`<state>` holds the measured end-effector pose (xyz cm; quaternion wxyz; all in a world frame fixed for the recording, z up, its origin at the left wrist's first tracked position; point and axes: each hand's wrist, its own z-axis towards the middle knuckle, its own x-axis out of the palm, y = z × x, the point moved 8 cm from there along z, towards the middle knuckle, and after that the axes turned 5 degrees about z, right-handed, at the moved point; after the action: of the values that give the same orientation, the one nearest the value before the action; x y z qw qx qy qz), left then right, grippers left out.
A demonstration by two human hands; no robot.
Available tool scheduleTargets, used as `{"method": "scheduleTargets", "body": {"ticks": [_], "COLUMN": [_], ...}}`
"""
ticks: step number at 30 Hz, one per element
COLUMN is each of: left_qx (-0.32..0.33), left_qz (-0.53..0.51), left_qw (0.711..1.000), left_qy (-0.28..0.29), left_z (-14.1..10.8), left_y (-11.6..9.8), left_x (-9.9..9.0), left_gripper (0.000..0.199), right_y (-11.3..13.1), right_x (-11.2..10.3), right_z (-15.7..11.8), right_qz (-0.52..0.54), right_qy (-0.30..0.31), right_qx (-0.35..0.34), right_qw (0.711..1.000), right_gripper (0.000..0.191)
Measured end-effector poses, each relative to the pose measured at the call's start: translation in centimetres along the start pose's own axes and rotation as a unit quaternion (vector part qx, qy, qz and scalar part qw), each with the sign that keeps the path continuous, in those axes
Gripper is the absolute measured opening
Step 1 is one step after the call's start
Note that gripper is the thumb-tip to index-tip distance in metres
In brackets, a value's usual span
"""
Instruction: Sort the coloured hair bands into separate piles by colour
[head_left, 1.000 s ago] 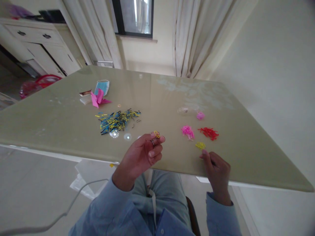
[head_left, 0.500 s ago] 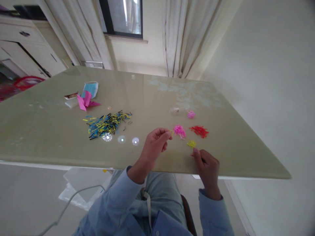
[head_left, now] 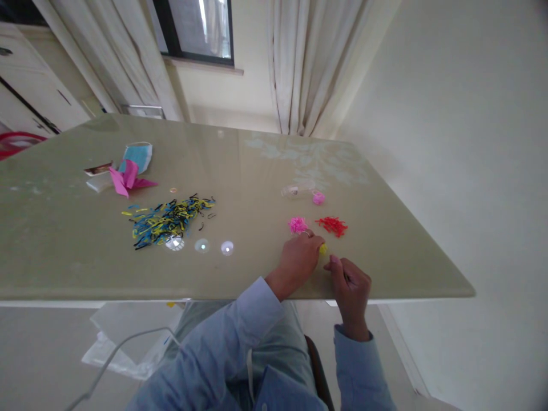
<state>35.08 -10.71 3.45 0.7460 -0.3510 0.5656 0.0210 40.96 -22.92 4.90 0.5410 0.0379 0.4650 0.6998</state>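
My left hand (head_left: 300,255) reaches over the small yellow pile (head_left: 323,249), its fingers pressed together at the pile; what they hold, if anything, is hidden. Just to the right and nearer the table edge, my right hand (head_left: 351,283) is closed, thumb against the curled fingers, with anything inside too small to tell. A pink pile (head_left: 297,224) lies just beyond my left fingers, and a red pile (head_left: 333,226) to its right. Farther left is a larger mixed pile (head_left: 169,221) of blue, yellow and black pieces.
Behind the small piles lie a clear plastic item (head_left: 295,190) and a round pink bundle (head_left: 318,198). At the back left of the table (head_left: 240,171) are a blue face mask (head_left: 139,156), folded pink paper (head_left: 128,178) and a clear packet (head_left: 99,182).
My left hand has moved right to the yellow pile, which it now partly covers. My right hand keeps its closed shape near the pile. The whole view has shifted slightly.
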Motion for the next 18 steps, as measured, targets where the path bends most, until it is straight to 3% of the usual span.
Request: {"method": "scheduleTargets", "body": {"ticks": [4, 8, 12, 18], "left_qx": [0.033, 0.010, -0.010, -0.043], "left_qz": [0.034, 0.007, -0.040, -0.099], "left_qw": [0.999, 1.000, 0.995, 0.976], "left_qy": [0.015, -0.009, -0.088, -0.190], "left_z": [-0.4, -1.1, -3.0, -8.5], "left_y": [-0.4, 1.1, 4.7, 11.8], "left_x": [0.1, -1.2, -4.3, -8.4], "left_gripper": [0.025, 0.028, 0.025, 0.020], "right_y": [-0.2, -0.2, -0.2, -0.6], "right_x": [-0.1, -0.1, -0.2, 0.0], "right_z": [0.0, 0.1, 0.1, 0.0], "right_qz": [-0.003, 0.001, 0.005, -0.011], "right_qy": [-0.005, -0.009, -0.013, -0.006], "right_qx": [0.007, 0.006, 0.007, 0.029], "right_qw": [1.000, 1.000, 1.000, 1.000], "right_gripper": [0.041, 0.041, 0.043, 0.045]}}
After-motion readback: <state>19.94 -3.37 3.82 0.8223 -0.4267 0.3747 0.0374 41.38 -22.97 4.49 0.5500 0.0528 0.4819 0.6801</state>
